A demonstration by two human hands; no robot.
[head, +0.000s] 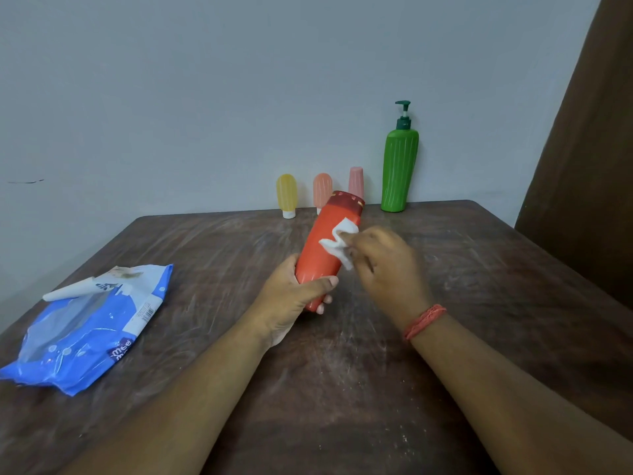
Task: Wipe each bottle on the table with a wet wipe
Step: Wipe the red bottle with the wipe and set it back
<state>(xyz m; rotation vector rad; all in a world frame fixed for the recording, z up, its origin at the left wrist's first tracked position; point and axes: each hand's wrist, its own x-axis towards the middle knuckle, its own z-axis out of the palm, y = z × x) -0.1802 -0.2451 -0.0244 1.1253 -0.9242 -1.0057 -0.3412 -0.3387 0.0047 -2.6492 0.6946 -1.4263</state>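
Note:
My left hand [294, 296] grips the lower end of an orange-red bottle [322, 248] with a dark red cap, held tilted above the table. My right hand [383, 262] holds a crumpled white wet wipe [340, 241] pressed against the bottle's upper side. At the table's far edge stand a small yellow bottle [286, 195], a small peach bottle [322, 188], a small pink bottle [356, 181] partly hidden behind the red one, and a tall green pump bottle [399, 166].
A blue wet-wipe pack [85, 327] lies on the left of the dark brown table [342, 371], its flap peeled open. A grey wall stands behind the table. A brown curtain [589, 166] hangs at the right.

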